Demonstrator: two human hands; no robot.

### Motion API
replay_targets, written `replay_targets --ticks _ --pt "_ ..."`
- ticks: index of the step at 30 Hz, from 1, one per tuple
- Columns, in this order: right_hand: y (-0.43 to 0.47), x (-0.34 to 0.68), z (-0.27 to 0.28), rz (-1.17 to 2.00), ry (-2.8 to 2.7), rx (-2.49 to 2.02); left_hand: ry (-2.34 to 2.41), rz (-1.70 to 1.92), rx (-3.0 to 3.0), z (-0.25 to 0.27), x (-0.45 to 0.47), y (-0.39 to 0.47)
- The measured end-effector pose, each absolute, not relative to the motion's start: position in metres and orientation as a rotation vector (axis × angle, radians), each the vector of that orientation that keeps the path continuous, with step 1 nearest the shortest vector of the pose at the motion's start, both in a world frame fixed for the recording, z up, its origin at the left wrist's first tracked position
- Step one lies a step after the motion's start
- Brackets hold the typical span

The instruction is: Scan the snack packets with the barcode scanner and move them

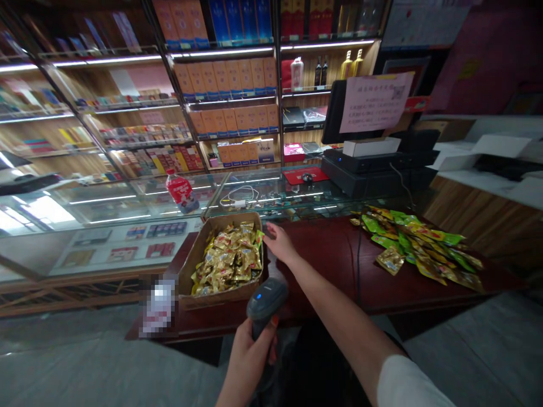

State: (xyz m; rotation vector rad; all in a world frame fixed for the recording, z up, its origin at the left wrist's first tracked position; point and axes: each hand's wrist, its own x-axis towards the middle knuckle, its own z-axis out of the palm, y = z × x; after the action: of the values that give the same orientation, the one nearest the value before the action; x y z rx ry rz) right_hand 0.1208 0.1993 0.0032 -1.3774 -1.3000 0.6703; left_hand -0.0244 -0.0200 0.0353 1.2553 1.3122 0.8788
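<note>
My left hand (250, 356) is wrapped round the handle of a dark grey barcode scanner (267, 297), which shows a small blue light. Reaching across the table, my right hand (280, 243) is at the right edge of an open cardboard box (220, 298). A small green packet (259, 238) is at its fingertips, seemingly pinched there. Gold foil packets (229, 254) fill the box. On the right part of the table lies a loose pile of green and gold packets (416, 240).
The dark red table (326, 277) adjoins a glass display counter (271, 195). A bottle with a red label (181, 191) stands on the glass. Behind are a monitor (333, 113), a mouse (307, 177) and shelves of boxed goods (229, 76). A cable (359, 260) crosses the table.
</note>
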Motion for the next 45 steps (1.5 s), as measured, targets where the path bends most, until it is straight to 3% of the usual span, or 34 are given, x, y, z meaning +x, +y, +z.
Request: replay_targets --ticks 5,10,16,29,35,45 --pt "0.135 0.218 -0.036 0.483 -1.071 -1.736 1.282 0.851 1.241 0.028 -0.015 -0.015" --pt "0.079 0.306 -0.06 0.117 -0.83 -2.398 1.231 0.825 1.2 0.024 0.003 -0.012" --pt "0.051 0.351 -0.065 -0.116 -0.893 -2.618 1.2 0.797 1.225 0.025 0.02 -0.014" --pt "0.072 0.294 -0.026 -0.006 -1.918 -2.331 1.211 0.843 1.251 0.039 0.012 -0.032" --pt "0.085 0.328 -0.025 0.208 -2.099 -2.219 1.214 0.863 1.26 0.039 0.003 -0.039" --pt "0.079 0.331 -0.011 0.197 -1.976 -2.116 1.2 0.862 1.234 0.041 0.001 -0.043"
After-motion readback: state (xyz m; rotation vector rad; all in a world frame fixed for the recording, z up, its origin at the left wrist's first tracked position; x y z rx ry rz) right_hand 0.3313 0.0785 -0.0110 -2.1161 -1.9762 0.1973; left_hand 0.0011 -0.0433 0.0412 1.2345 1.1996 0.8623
